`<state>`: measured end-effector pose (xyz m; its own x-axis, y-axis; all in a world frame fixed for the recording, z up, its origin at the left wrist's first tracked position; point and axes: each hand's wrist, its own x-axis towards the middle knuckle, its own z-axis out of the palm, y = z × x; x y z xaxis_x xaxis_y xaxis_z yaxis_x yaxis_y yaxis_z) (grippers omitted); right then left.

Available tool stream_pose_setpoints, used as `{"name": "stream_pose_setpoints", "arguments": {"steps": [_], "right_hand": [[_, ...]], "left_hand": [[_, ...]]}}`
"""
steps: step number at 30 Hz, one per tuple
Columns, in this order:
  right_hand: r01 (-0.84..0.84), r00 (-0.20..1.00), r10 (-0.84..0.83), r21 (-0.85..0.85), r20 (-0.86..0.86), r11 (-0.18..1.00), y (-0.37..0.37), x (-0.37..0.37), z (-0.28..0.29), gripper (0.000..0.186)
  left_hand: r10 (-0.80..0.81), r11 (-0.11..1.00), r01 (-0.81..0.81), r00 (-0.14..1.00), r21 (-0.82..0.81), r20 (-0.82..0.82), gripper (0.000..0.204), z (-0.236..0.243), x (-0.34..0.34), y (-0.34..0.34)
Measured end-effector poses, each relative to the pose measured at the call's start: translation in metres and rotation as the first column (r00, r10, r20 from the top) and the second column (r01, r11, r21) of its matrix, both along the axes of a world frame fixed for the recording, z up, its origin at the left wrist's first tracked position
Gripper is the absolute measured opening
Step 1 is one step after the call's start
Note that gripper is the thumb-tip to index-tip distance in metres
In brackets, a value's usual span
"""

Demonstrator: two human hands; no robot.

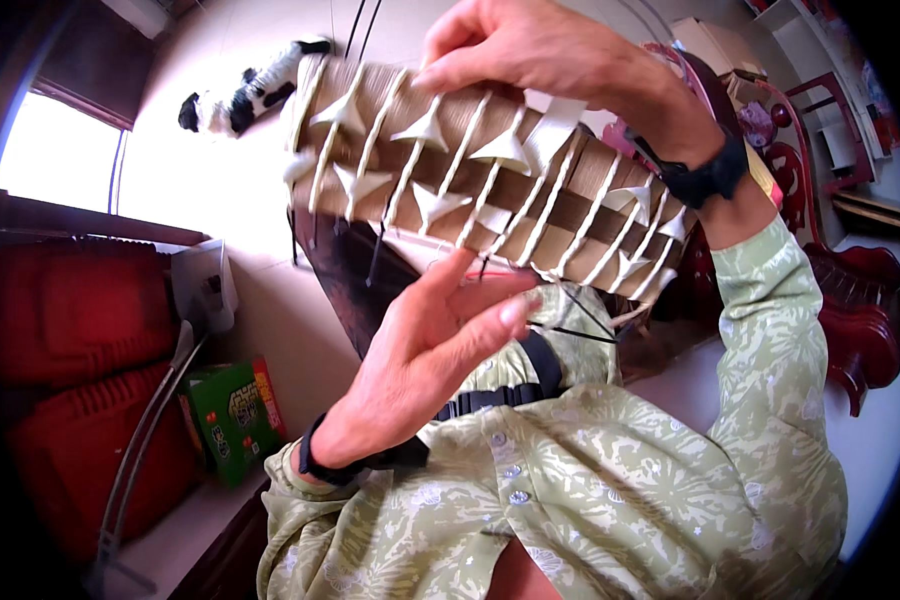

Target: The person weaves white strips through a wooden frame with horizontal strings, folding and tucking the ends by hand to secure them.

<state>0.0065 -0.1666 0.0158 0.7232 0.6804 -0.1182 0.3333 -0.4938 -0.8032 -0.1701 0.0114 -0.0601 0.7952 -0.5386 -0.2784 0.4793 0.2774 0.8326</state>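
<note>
A long brown cardboard-like strip (390,150), wound with white twisted cords and dotted with small white triangular pieces, is held tilted across the upper middle. My right hand (515,55) grips its top edge, thumb over the front. My left hand (435,340) is below it with fingers apart, the index fingertip at or near the lower edge; I cannot tell whether it touches. Thin black cords (580,335) hang under the strip. Beneath it lies my lap, in pale green patterned cloth with a black buckled belt (480,400).
A black-and-white dog (250,90) lies on the tiled floor (200,175) at upper left. Red padded seats (80,310), a green box (225,420) and a curved metal stand (150,440) stand at left. Carved dark-red wooden furniture (850,330) and cardboard boxes (715,50) are at right.
</note>
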Motion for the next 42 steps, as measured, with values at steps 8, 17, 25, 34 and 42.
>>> {"name": "stream_pose_setpoints", "arguments": {"steps": [8, 17, 25, 34, 42], "right_hand": [[-0.155, 0.982, 0.148, -0.053, -0.116, 0.986, 0.033, -0.041, -0.069, 0.02], [-0.015, 0.983, 0.001, -0.075, -0.184, 0.997, -0.008, -0.063, -0.029, 0.035], [0.176, 0.979, -0.12, -0.383, 0.166, 0.907, -0.028, -0.11, 0.019, 0.027], [-0.078, 0.997, 0.074, -0.25, -0.025, 0.965, -0.027, -0.105, -0.012, 0.027], [-0.081, 0.988, 0.055, -0.176, -0.147, 0.981, -0.039, -0.082, -0.019, 0.019]], "left_hand": [[0.455, 0.631, -0.774, 0.426, 0.054, 0.782, 0.02, 0.002, -0.027, 0.023], [-0.231, 0.685, -0.616, 0.322, 0.389, 0.918, 0.023, -0.023, 0.034, 0.006], [-0.51, 0.733, -0.245, 0.418, 0.634, 0.752, 0.057, -0.017, 0.043, 0.02], [-0.554, 0.707, -0.261, 0.373, 0.657, 0.744, 0.066, -0.048, 0.04, 0.036], [-0.506, 0.751, -0.285, 0.331, 0.596, 0.796, 0.063, -0.029, 0.045, 0.029]]}}
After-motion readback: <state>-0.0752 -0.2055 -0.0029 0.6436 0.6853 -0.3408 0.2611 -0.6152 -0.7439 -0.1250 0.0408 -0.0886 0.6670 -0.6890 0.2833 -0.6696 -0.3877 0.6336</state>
